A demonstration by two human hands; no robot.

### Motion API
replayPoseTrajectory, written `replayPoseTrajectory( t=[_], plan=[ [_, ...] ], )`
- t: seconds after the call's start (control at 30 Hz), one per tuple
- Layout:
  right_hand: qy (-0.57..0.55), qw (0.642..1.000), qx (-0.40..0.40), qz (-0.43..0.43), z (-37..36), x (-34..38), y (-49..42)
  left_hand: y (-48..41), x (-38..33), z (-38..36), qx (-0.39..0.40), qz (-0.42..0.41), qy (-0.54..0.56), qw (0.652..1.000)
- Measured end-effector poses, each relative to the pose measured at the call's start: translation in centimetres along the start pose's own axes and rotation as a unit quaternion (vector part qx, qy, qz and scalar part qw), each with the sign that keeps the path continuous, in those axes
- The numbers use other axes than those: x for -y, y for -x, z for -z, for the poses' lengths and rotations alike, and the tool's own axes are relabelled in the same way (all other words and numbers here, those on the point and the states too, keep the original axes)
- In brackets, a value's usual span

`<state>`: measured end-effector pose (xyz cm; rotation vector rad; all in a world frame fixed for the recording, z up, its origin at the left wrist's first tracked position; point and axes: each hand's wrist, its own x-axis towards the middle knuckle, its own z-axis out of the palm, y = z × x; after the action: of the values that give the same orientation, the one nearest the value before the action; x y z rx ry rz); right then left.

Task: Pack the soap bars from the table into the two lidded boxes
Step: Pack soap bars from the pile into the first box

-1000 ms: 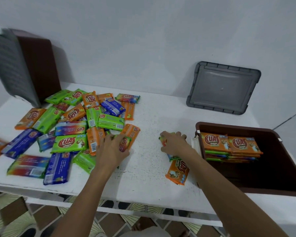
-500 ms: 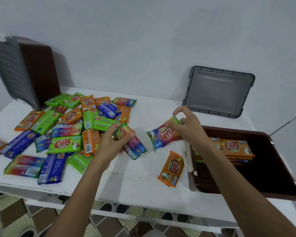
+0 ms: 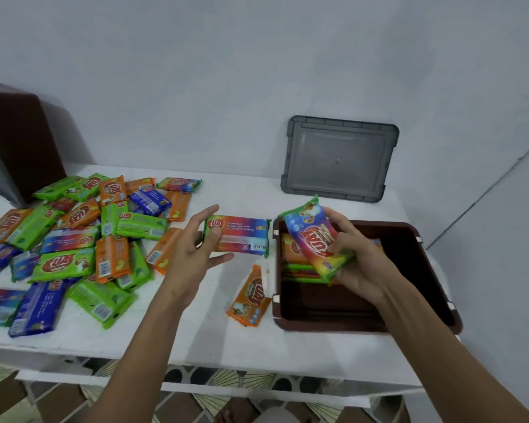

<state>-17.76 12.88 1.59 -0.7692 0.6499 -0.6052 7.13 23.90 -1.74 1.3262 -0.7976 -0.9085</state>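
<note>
Just left of brown plastic box [image 3: 364, 328]: lone orange-wrapped soap bar [image 3: 249, 297]; further left, heap of green/orange/blue bars [image 3: 83, 239]. Behind box, grey lid [image 3: 338, 158], propped up. 2nd brown box [image 3: 22, 141] far left, cut off. Since 0.5 s ago: right hand [image 3: 361, 254], gripping rainbow-wrapped bar [image 3: 312, 239], now over box; left hand [image 3: 193, 251], pinching 2nd rainbow bar [image 3: 242, 236], nearer its left rim.

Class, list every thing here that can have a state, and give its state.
brown box, open, partly filled.
grey lid, off, leaning on the wall.
left hand, holds level rainbow bar.
right hand, grips tilted rainbow bar over the brown box.
orange bar, lying on the table beside the brown box.
soap pile, loose on the table, unpacked.
</note>
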Motion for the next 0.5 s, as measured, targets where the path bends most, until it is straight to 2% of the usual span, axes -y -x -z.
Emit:
replayPoseTrajectory(
  t=[0.2, 0.37, 0.5],
  plan=[
    [0.006, 0.998, -0.033, 0.050, 3.2, 0.5, 2.0, 0.7, 0.0, -4.0, -0.015, -0.005, 0.011, 1.000],
    [0.144, 0.980, -0.095, 0.102, 5.0, 1.2, 3.1, 1.4, 0.7, -6.6, -0.002, 0.010, 0.016, 1.000],
    [0.240, 0.957, -0.077, 0.143, 5.9, 1.5, 3.7, 2.0, 1.1, -8.1, 0.005, 0.028, 0.023, 0.999]
  ],
)
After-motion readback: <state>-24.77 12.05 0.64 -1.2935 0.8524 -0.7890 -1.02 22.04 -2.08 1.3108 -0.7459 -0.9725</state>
